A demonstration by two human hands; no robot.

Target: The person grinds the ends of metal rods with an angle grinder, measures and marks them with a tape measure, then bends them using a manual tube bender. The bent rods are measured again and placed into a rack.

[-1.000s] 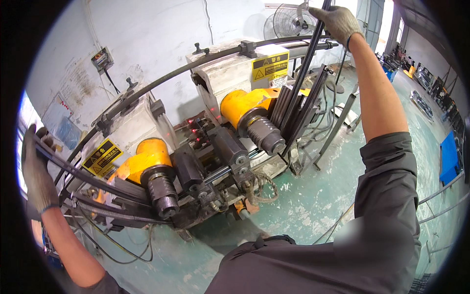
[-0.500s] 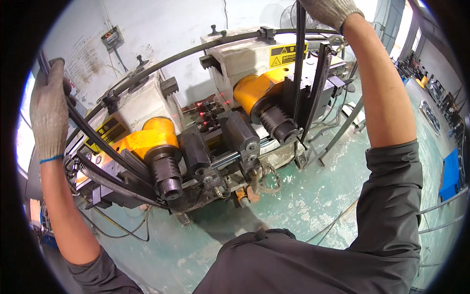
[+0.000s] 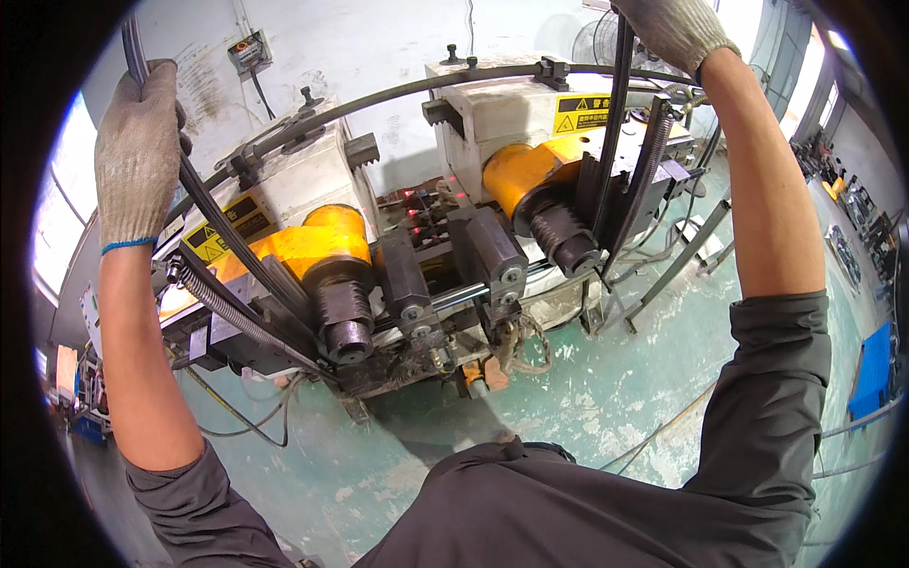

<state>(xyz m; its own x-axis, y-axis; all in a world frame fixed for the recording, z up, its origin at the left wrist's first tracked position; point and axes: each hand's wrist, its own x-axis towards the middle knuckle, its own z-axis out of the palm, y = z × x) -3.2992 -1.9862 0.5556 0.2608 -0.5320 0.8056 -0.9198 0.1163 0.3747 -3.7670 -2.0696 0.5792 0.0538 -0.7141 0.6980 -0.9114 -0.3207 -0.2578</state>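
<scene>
Here, a black strip (image 3: 216, 220) inside the left hand's (image 3: 139, 156) curled fingers, right hand's (image 3: 674, 30) grip unclear.

both arms reach up and apart. the left hand (image 3: 140, 156), in a beige knit glove with a blue cuff edge, stands upright, fingers curled closed, above a near-vertical bare forearm (image 3: 144, 369). the right hand (image 3: 677, 33), gloved alike, is partly cut off by the top edge; its bare forearm (image 3: 769, 189) slants up and inward from a dark rolled sleeve (image 3: 772, 407).
</scene>
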